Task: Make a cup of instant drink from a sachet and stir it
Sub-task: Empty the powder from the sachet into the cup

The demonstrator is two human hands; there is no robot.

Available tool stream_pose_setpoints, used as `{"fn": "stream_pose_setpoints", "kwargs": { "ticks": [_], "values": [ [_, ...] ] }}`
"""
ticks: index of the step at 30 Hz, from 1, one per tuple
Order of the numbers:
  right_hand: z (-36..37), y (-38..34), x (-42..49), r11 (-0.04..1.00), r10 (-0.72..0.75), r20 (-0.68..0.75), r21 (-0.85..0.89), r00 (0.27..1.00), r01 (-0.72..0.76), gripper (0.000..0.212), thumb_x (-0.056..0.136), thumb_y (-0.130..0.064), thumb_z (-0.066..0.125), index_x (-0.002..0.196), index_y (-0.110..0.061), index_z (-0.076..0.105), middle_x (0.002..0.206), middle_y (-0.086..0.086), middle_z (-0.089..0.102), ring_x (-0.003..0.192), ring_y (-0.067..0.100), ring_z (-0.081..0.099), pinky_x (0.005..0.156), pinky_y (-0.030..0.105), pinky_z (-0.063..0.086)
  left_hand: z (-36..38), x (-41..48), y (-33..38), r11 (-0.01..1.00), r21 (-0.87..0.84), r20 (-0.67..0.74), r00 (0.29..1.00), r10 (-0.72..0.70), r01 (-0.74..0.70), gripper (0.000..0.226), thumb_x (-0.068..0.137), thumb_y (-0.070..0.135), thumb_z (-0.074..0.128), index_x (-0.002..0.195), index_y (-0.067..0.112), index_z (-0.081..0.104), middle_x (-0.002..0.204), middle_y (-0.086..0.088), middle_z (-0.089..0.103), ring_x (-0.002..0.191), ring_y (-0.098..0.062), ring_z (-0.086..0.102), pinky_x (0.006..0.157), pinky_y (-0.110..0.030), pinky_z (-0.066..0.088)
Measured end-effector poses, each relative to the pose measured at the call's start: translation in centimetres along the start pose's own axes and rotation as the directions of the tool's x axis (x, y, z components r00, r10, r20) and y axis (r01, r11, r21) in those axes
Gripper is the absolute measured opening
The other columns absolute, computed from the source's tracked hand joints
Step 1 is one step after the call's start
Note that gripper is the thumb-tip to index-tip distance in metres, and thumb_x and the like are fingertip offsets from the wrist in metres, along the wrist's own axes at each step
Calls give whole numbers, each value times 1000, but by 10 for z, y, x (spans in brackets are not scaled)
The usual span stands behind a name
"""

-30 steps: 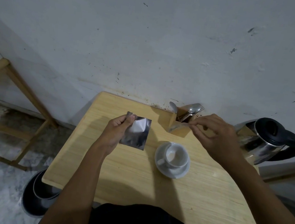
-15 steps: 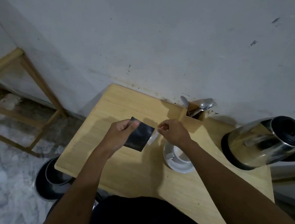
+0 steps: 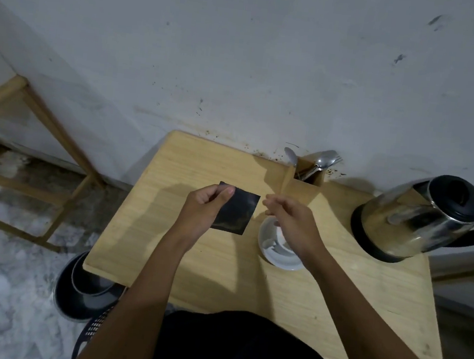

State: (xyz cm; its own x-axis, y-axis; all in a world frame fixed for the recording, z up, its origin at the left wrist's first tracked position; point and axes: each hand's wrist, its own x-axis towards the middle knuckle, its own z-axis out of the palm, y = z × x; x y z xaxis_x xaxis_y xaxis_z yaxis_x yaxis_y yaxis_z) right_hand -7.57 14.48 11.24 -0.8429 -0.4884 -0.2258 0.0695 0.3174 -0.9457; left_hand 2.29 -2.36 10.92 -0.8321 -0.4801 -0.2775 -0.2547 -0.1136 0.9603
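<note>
Above the pale wooden bench (image 3: 218, 280), the left hand (image 3: 201, 209) pinches a dark square foil sachet (image 3: 236, 213). The right hand's (image 3: 290, 219) grip hangs loosely curled, empty, over the white cup (image 3: 275, 238) on its saucer (image 3: 279, 259). Far right stands a steel kettle (image 3: 408, 216).

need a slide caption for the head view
Left hand pinches a dark sachet above the wooden table; right hand hovers over the white cup beside it.
</note>
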Motion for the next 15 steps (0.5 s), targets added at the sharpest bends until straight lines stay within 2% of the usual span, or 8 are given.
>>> {"fn": "stream_pose_setpoints", "kwargs": {
  "ticks": [2, 3, 6, 8, 11, 13, 15],
  "values": [
    [-1, 6, -11, 1000, -12, 119, -16, 993, 14, 13, 92, -21, 65, 105, -22, 69, 96, -5, 72, 90, 7, 66, 74, 10, 49, 12, 1, 4, 1000, 2, 46, 999, 16, -16, 22, 91, 37, 57, 96, 21, 72, 95, -4, 73, 91, -17, 66, 83, -38, 53],
    [-3, 9, -13, 998, -37, 128, -38, 991, 42, 12, 92, -19, 65, 103, -19, 70, 93, -1, 72, 88, 9, 66, 75, 13, 49, 18, 1, 6, 1000, 7, 72, 997, 26, -26, 23, 91, 37, 57, 96, 21, 72, 96, -7, 73, 91, -18, 66, 83, -38, 52],
    [-13, 16, -16, 993, -106, 3, -61, 994, 106, 9, 93, -13, 64, 91, -10, 72, 86, 12, 72, 78, 10, 64, 71, 17, 49, 34, 2, 11, 998, 36, 135, 990, 47, -52, 22, 91, 34, 58, 98, 19, 72, 98, -8, 74, 90, -19, 67, 81, -36, 53],
    [-23, 19, -17, 988, -128, -57, -90, 990, 122, 9, 92, -12, 64, 91, -8, 72, 82, 5, 71, 76, 7, 65, 71, 14, 50, 43, 4, 15, 991, 98, 142, 987, 76, -90, 20, 91, 29, 60, 94, 15, 73, 88, -11, 74, 78, -16, 65, 71, -33, 53],
    [-36, 28, -21, 987, -133, -158, -116, 978, 115, 13, 92, -18, 66, 102, -12, 71, 84, -3, 72, 79, 9, 68, 74, 22, 54, 57, 8, 23, 969, 218, 148, 985, 88, -119, 17, 88, 22, 64, 78, 11, 73, 62, 5, 65, 50, -2, 54, 52, -20, 45],
    [-41, 35, -28, 985, -139, -262, -140, 955, 105, 27, 91, -25, 67, 117, -19, 64, 93, -8, 71, 89, 4, 66, 79, 17, 51, 67, 8, 28, 961, 252, 146, 986, 80, -115, 21, 87, 21, 65, 76, 4, 70, 56, 4, 58, 38, -2, 48, 43, -16, 41],
    [-47, 44, -39, 977, -171, -271, -170, 947, 128, 40, 90, -29, 67, 128, -24, 55, 110, -12, 66, 103, -1, 60, 82, 9, 45, 77, 7, 31, 959, 260, 141, 987, 76, -111, 27, 87, 21, 65, 78, -5, 67, 57, -5, 56, 35, -5, 47, 39, -16, 37]
  ]
}}
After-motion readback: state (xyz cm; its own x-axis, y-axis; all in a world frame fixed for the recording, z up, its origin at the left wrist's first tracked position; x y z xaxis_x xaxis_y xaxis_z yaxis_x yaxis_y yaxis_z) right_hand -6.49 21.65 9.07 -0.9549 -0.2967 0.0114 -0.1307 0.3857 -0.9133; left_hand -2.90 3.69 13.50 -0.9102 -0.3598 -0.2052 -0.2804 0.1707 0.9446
